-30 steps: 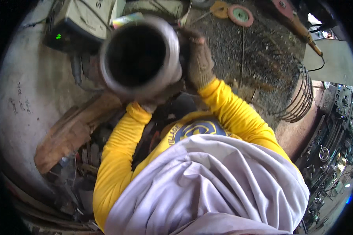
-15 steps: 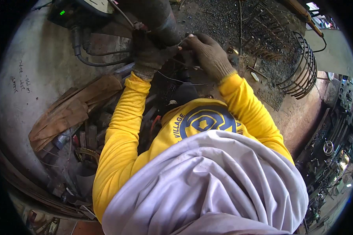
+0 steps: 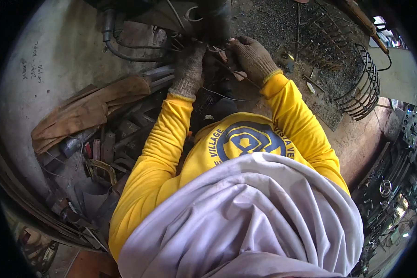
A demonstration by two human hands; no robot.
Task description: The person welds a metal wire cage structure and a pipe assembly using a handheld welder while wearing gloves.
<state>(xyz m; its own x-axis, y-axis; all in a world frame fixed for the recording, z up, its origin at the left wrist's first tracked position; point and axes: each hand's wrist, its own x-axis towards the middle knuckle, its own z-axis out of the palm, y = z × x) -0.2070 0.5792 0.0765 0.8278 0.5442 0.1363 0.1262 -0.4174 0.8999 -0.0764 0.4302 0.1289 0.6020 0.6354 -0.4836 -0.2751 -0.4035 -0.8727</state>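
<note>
My left hand [image 3: 189, 67], in a brown-grey knit glove, reaches below a dark upright cylinder [image 3: 215, 21]. Its fingers curl into shadow, and what they hold is hidden. To the right, my right hand [image 3: 255, 59] wears a matching glove, with thumb and fingers closed in a pinch. A thin wire [image 3: 217, 50] spans the gap between both hands and meets the right fingertips. Just under them are a small reddish-brown piece [image 3: 239, 75] and a thin rod. Another loose wire [image 3: 224, 97] curves beneath, near my dark shoe.
Brown cloth [image 3: 92, 104] lies at left over metal scraps. A black cable [image 3: 134, 59] bends toward the cylinder. Dark grit and rods cover the floor at upper right, beside a curved bar cage [image 3: 363, 85]. Machinery with a small handwheel [image 3: 385, 187] stands far right.
The view has shifted, so the surroundings sit further right and lower. My left hand has turned, its fingers now less visible. The hands are slightly further apart, and the reddish piece shows between them.
</note>
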